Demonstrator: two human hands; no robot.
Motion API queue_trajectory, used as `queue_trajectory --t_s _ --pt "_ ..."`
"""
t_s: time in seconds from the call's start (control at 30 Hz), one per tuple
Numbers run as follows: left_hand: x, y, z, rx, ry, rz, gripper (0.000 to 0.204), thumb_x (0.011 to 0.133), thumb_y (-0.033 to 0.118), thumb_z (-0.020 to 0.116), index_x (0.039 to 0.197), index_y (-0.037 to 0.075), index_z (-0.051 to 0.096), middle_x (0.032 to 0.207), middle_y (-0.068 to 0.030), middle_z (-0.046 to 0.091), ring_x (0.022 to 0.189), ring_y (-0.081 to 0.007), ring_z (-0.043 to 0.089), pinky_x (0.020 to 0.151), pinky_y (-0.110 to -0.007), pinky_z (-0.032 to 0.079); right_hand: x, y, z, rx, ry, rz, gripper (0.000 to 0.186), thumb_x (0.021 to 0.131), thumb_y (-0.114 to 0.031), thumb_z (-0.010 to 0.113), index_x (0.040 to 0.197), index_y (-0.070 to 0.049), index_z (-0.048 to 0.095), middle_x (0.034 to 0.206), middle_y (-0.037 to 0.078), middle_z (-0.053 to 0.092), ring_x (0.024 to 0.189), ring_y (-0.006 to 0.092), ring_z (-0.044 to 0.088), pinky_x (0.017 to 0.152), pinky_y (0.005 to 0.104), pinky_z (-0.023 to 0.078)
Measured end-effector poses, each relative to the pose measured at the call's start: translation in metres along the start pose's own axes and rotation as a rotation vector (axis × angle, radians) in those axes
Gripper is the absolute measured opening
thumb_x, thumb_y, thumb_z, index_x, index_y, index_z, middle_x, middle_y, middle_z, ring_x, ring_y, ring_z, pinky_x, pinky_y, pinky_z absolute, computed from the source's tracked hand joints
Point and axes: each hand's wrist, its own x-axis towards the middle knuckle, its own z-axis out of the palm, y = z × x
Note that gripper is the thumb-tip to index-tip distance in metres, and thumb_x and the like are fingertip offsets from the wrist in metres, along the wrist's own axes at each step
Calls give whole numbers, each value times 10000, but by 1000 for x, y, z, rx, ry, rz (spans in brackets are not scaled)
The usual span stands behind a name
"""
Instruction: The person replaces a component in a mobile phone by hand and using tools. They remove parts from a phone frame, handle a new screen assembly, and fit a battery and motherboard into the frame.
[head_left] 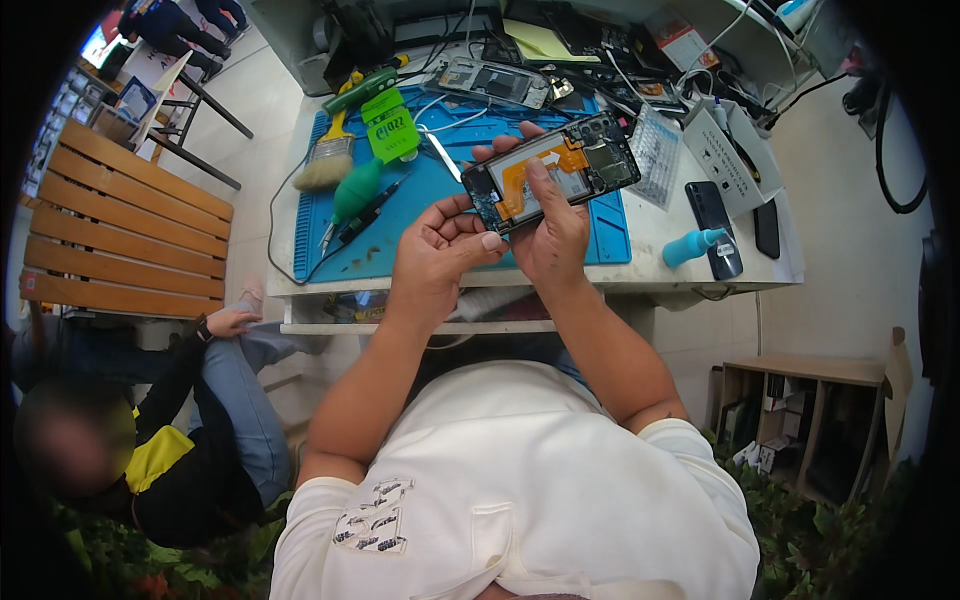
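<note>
Opened phone (570, 165) is above blue mat (425, 192), tilted. Right hand (556, 238) grasps it, thumb across front, fingers behind. Left hand (436, 246) grasps near left corner. Green blower (358, 190), brush (327, 166) lie left.

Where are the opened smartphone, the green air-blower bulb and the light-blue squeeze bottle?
Opened smartphone (571, 160): head view, on its exposed orange flex cable.
Green air-blower bulb (357, 194): head view, on its rounded body.
Light-blue squeeze bottle (688, 248): head view, on its body.

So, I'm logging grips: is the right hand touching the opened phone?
Touching: the head view shows the right hand gripping the opened phone, thumb laid on its exposed inside.
</note>
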Motion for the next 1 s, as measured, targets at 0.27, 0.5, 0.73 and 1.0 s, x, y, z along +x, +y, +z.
queue_trajectory --t_s 0.27,0.5,0.73,1.0 --pt "2 -4 4 11 45 -9 429 857 -20 779 1235 -86 587 1002 -147 729 822 -207 748 735 -285 634 0 -2 -4 -35 -5 26 407 1074 -125 564 1451 0 471 1274 177 641 1226 303 668 1012 418 602" --pt "4 -13 -1 -75 76 -40 353 877 -28 754 1185 -60 584 970 -134 719 758 -198 740 665 -277 632 -2 1 -3 -120 -16 0 415 1066 -117 573 1449 7 473 1282 177 639 1225 309 664 1026 423 587" --pt "4 -12 6 -30 96 6 457 880 2 769 1264 -59 529 1013 -123 705 763 -176 718 648 -266 596 -3 5 -4 -159 32 -56 385 1071 -107 566 1432 1 484 1252 167 658 1203 299 675 1036 425 579" --pt "-3 -2 -2 447 132 222 252 882 46 826 1087 0 685 849 -4 683 672 -40 581 569 -203 473 -2 9 -9 -200 62 -91 364 1075 -92 562 1421 -1 492 1242 155 669 1176 270 688 1041 412 574"
